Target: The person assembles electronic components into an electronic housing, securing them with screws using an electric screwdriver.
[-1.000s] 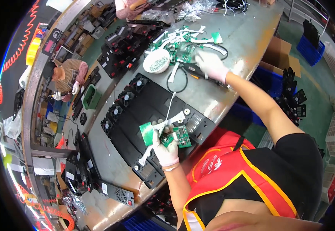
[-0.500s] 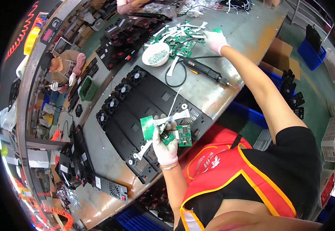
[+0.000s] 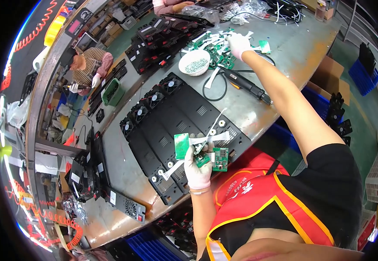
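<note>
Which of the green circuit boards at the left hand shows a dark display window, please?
The rightmost board at the left hand; the leftmost board shows none, and the middle one is partly covered.

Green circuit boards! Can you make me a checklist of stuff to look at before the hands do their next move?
1. Left hand holding green circuit boards: ok.
2. Right hand gripping something at the board pile: cannot tell, the fingertips are too small to see clearly.
3. Board pile neatly sorted: not ok, it is jumbled and overlapping.
4. Power screwdriver out of both hands: ok, lying on the bench.
5. White bowl upright: ok, with small parts inside.
</note>
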`<action>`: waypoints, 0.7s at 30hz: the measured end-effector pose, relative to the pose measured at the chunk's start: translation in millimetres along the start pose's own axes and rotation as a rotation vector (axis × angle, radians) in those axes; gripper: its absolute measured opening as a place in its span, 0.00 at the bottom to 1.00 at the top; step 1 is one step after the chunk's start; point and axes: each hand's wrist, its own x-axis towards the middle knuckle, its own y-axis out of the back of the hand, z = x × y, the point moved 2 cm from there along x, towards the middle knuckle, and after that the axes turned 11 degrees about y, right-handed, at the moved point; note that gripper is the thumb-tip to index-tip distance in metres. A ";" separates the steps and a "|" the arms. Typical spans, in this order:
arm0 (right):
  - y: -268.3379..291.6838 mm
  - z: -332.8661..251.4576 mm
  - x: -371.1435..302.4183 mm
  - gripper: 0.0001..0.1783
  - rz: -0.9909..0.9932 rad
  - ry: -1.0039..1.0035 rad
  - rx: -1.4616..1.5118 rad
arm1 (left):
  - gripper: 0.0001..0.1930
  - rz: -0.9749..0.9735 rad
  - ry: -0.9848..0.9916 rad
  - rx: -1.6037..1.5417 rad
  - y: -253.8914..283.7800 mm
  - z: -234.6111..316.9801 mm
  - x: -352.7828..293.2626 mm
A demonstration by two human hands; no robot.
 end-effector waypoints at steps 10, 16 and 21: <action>86.8 -101.7 -72.7 0.15 0.038 0.278 0.818 | 0.18 -0.100 0.053 -0.004 0.9 -1.7 16.7; 142.1 -183.5 -157.2 0.36 -0.232 0.611 1.007 | 0.17 -0.097 0.079 0.132 -5.2 -2.7 28.3; 132.7 -193.8 -171.6 0.22 -0.182 0.600 0.946 | 0.16 -0.064 -0.034 0.362 -3.1 -5.2 28.7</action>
